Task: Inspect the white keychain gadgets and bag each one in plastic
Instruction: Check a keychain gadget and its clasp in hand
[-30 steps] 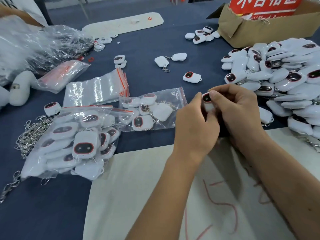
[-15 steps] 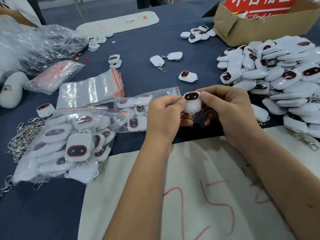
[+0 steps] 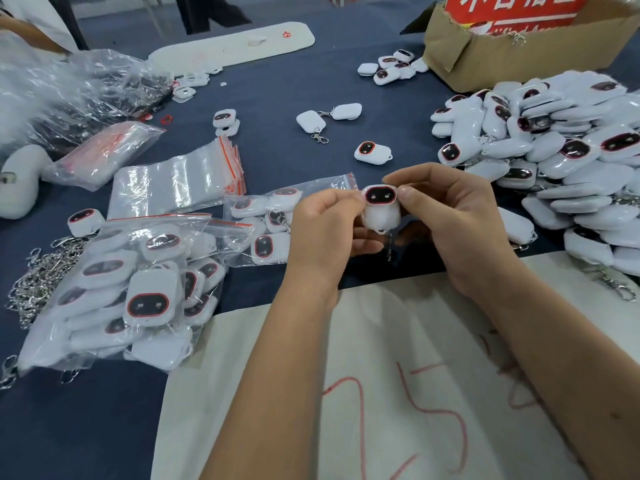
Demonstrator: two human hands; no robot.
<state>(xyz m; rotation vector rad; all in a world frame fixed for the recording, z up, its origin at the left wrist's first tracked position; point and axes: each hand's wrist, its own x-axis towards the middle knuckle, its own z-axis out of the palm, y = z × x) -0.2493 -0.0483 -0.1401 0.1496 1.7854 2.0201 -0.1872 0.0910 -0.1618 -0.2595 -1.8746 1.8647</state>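
Observation:
A white keychain gadget with a dark, red-rimmed face is held upright above the table's middle, face toward me. My left hand pinches its left side and my right hand pinches its right side. To the right lies a big heap of loose gadgets. At the left, a large plastic bag is packed with gadgets, and a smaller zip bag with a few lies behind my left hand. A stack of empty zip bags lies beyond.
A cardboard box stands at the back right. Loose gadgets dot the blue table. Metal chains lie at the far left, crumpled plastic at the back left. A white sheet with red marks lies under my forearms.
Both hands have shifted left, away from the heap, and turned the gadget so its dark face now points toward me.

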